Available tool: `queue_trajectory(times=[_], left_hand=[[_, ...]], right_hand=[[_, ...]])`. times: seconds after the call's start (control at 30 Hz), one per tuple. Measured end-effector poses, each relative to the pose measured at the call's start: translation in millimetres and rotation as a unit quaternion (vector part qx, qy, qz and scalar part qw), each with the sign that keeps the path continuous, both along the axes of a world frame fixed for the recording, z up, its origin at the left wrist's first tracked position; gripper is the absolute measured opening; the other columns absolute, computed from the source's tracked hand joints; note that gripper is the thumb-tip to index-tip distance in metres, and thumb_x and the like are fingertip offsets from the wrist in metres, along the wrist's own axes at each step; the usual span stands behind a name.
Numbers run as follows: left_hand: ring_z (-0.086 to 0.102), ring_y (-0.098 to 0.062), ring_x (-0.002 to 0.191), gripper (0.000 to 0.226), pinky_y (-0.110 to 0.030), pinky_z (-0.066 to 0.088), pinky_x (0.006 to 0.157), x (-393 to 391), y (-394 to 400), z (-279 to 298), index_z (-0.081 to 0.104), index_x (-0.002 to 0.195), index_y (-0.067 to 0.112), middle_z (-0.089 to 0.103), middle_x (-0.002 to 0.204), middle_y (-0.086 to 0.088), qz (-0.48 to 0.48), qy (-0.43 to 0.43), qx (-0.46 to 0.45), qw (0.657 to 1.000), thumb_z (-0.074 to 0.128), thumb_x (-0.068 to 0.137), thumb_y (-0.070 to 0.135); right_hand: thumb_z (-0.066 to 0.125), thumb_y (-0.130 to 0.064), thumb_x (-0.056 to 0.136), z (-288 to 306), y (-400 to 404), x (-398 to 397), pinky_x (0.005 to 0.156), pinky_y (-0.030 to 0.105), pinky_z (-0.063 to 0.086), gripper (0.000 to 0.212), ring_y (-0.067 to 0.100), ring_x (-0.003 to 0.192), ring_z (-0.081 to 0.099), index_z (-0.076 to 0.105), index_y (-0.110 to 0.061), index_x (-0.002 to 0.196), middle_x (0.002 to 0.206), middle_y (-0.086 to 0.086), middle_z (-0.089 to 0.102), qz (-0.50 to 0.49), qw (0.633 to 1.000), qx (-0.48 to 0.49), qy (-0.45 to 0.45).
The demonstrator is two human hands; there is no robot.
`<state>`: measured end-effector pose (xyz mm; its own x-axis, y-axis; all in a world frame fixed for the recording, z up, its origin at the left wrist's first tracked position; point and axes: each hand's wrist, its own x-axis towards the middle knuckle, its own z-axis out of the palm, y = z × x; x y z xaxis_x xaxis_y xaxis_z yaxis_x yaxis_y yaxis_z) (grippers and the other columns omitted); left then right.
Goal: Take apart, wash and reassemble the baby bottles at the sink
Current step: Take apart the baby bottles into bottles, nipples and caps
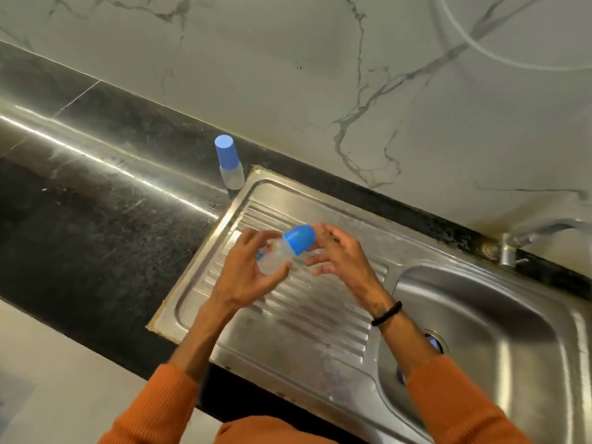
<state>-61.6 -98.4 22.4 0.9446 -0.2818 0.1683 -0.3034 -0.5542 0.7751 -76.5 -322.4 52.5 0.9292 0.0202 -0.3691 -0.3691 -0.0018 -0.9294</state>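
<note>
Here, in the head view, the left hand (253, 274) curls round the clear body of a baby bottle (278, 256), holding it tilted above the ribbed steel drainboard (320, 318). The bottle's blue cap (300, 239) points toward the right hand (339, 254), whose fingers are spread and loosely bent just beside the cap (whether they touch it is hard to tell). A second bottle (229, 166), also blue-capped, stands upright on the dark countertop (80, 219) at the drainboard's far corner, well apart from the hands. The sink basin (480, 331) lies to the right, beneath a tap (525, 240). Orange sleeves (160, 408) cover both forearms.
</note>
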Motion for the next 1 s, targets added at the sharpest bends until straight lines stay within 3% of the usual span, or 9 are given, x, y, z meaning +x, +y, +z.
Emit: queue_trajectory(times=[0.17, 0.3, 0.37, 0.47, 0.63, 0.7, 0.77, 0.87, 1.0], left_hand=[[0.059, -0.010, 0.102, 0.058, -0.030, 0.055, 0.084, -35, -40, 12, 0.062, 0.129, 0.020, 0.058, 0.116, 0.005, -0.105, 0.006, -0.020, 0.994, 0.088, 0.079, 0.037], [0.065, -0.011, 0.106, 0.085, -0.023, 0.056, 0.086, -52, -68, 16, 0.053, 0.141, 0.033, 0.063, 0.117, 0.013, -0.144, 0.084, -0.078, 0.983, 0.095, 0.069, 0.044], [0.067, -0.008, 0.103, 0.093, -0.015, 0.054, 0.082, -57, -79, 14, 0.049, 0.143, 0.041, 0.064, 0.114, 0.018, -0.164, 0.129, -0.080, 0.975, 0.097, 0.064, 0.047], [0.067, -0.001, 0.094, 0.079, -0.014, 0.052, 0.076, -64, -97, 13, 0.056, 0.130, 0.049, 0.066, 0.106, 0.024, -0.208, 0.163, -0.011, 0.964, 0.092, 0.061, 0.063], [0.065, -0.006, 0.089, 0.065, -0.030, 0.055, 0.080, -81, -127, 6, 0.064, 0.121, 0.033, 0.069, 0.103, 0.014, -0.279, 0.156, 0.045, 0.946, 0.090, 0.067, 0.059], [0.064, -0.010, 0.096, 0.063, -0.033, 0.053, 0.085, -87, -135, 4, 0.063, 0.122, 0.030, 0.068, 0.109, 0.010, -0.287, 0.129, 0.081, 0.946, 0.088, 0.071, 0.055], [0.068, -0.018, 0.095, 0.064, -0.036, 0.055, 0.080, -96, -145, 1, 0.060, 0.121, 0.030, 0.070, 0.108, 0.006, -0.266, 0.102, 0.135, 0.949, 0.076, 0.070, 0.065], [0.071, -0.024, 0.084, 0.075, -0.034, 0.052, 0.066, -116, -158, -4, 0.052, 0.114, 0.031, 0.073, 0.098, 0.006, -0.227, 0.077, 0.203, 0.950, 0.048, 0.064, 0.086], [0.073, -0.020, 0.077, 0.073, -0.029, 0.050, 0.064, -124, -164, -9, 0.052, 0.111, 0.034, 0.075, 0.091, 0.010, -0.207, 0.087, 0.221, 0.949, 0.055, 0.066, 0.091]], right_hand=[[0.083, -0.042, 0.086, 2, -55, -56, 0.076, 0.034, 0.062, 0.046, 0.030, 0.094, 0.077, 0.069, -0.026, 0.127, 0.110, 0.008, 0.078, -0.006, 1.000, 0.010, 0.012], [0.087, -0.022, 0.083, -5, -83, -95, 0.083, 0.038, 0.063, 0.049, 0.041, 0.103, 0.074, 0.063, -0.007, 0.123, 0.114, 0.023, 0.074, -0.081, 0.991, 0.102, 0.034], [0.089, -0.016, 0.080, -8, -96, -114, 0.087, 0.040, 0.063, 0.049, 0.039, 0.107, 0.073, 0.064, -0.010, 0.121, 0.117, 0.020, 0.074, -0.096, 0.991, 0.088, 0.015], [0.092, -0.013, 0.077, -9, -113, -139, 0.099, 0.041, 0.058, 0.053, 0.030, 0.117, 0.070, 0.068, -0.018, 0.124, 0.125, 0.009, 0.073, -0.086, 0.996, 0.029, -0.024], [0.093, -0.030, 0.078, -9, -122, -162, 0.095, 0.032, 0.059, 0.057, 0.021, 0.119, 0.070, 0.069, -0.033, 0.130, 0.128, -0.003, 0.072, -0.025, 1.000, -0.001, 0.009], [0.090, -0.035, 0.081, -12, -122, -166, 0.092, 0.040, 0.062, 0.052, 0.027, 0.116, 0.072, 0.071, -0.031, 0.129, 0.126, 0.000, 0.072, -0.023, 0.997, 0.042, 0.053], [0.087, -0.032, 0.085, -15, -123, -170, 0.091, 0.046, 0.062, 0.045, 0.031, 0.112, 0.073, 0.073, -0.025, 0.127, 0.125, 0.004, 0.073, -0.041, 0.994, 0.071, 0.067], [0.090, -0.031, 0.082, -18, -126, -176, 0.086, 0.038, 0.064, 0.043, 0.022, 0.109, 0.074, 0.076, -0.028, 0.123, 0.121, -0.002, 0.075, -0.037, 0.998, 0.027, 0.050], [0.093, -0.041, 0.076, -27, -127, -186, 0.085, 0.038, 0.064, 0.046, 0.020, 0.108, 0.074, 0.077, -0.032, 0.119, 0.119, -0.004, 0.076, -0.041, 0.998, -0.021, 0.040]])
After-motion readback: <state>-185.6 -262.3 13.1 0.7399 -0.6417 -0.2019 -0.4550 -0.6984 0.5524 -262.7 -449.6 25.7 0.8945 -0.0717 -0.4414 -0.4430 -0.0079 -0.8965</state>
